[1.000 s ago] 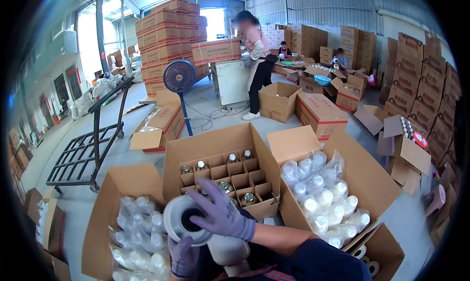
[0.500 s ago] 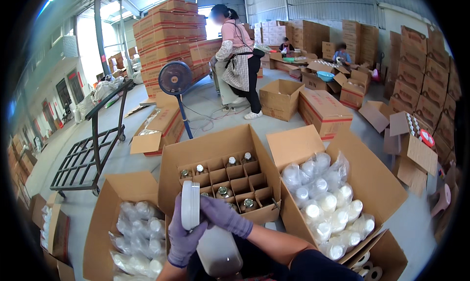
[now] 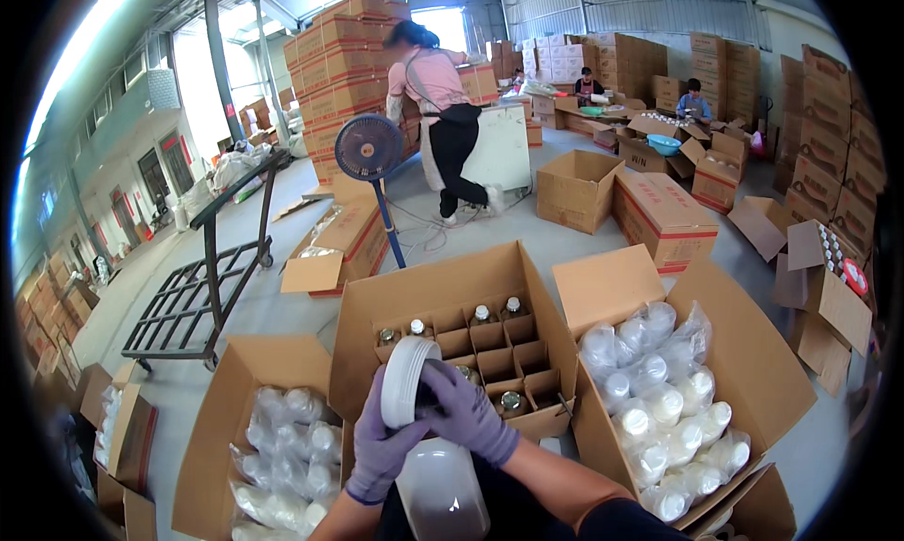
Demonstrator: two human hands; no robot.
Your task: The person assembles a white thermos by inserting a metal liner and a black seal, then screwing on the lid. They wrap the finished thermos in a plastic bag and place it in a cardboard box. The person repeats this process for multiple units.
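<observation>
Both my hands wear lavender gloves and meet at a white, round, ribbed lid (image 3: 407, 376), tilted on edge with its open side to the right. My left hand (image 3: 384, 447) grips its left and lower rim. The fingers of my right hand (image 3: 466, 411) curl at the open side, and their tips are partly hidden by the rim. Just below, a translucent whitish plastic container (image 3: 443, 492) stands at my lap; my hands hide whether it joins the lid. Beyond them is an open carton (image 3: 433, 282) with cardboard dividers, where capped clear bottles (image 3: 482, 315) occupy some compartments.
Open cartons of plastic-wrapped white bottles stand at left (image 3: 282, 353) and right (image 3: 744, 353). Ahead are a blue-poled fan (image 3: 369, 150), a black trolley (image 3: 202, 306) and stacked cartons (image 3: 344, 70). A co-worker in pink (image 3: 438, 84) stands behind the fan; others sit farther back.
The lid has turned so its open side shows more, and my right fingers have shifted to that side. The co-worker in pink has turned away and leans toward the stacked cartons. The view has swung left.
</observation>
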